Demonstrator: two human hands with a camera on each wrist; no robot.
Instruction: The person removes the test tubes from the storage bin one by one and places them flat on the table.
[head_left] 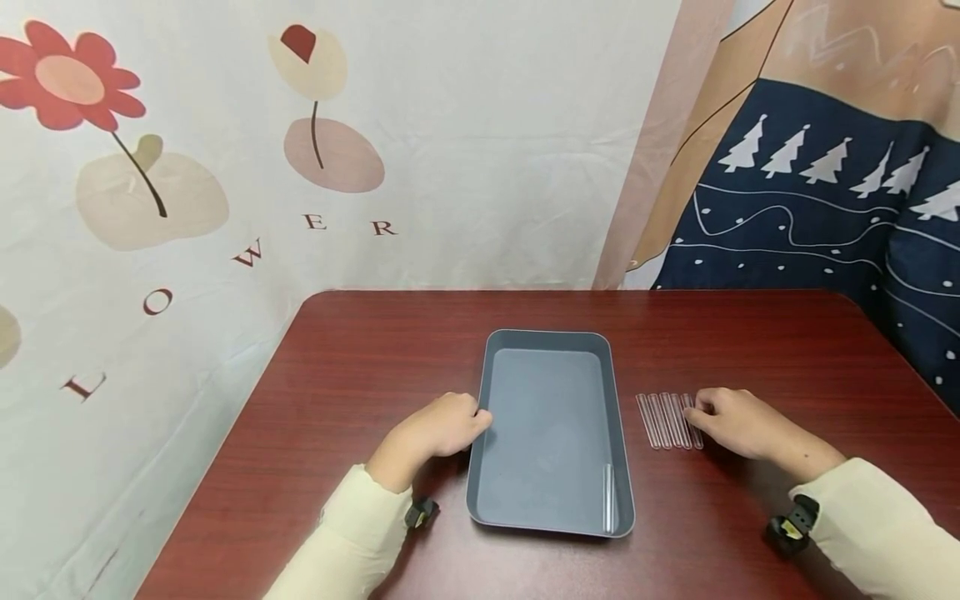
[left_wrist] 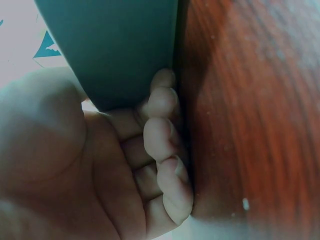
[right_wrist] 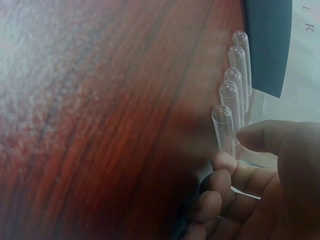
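Observation:
A grey rectangular tray (head_left: 547, 417) lies on the table. My left hand (head_left: 441, 427) grips its left side, the thumb over the rim and the curled fingers low against the outer wall (left_wrist: 115, 50). Inside the tray, near its front right corner, lies one clear test tube (head_left: 608, 500). Several more clear test tubes (head_left: 662, 421) lie side by side in a row to the right of the tray. At the right end of that row, my right hand (head_left: 738, 423) pinches the outermost tube (right_wrist: 223, 122) between thumb and forefinger; its other fingers are curled near the tabletop.
The reddish-brown wooden table (head_left: 382, 350) has rounded far corners. Behind it hangs a pale curtain (head_left: 487, 167) printed with flowers and letters, and a dark blue cloth (head_left: 795, 217) with white trees at the right. A small black device (head_left: 793, 525) sits at the right wrist.

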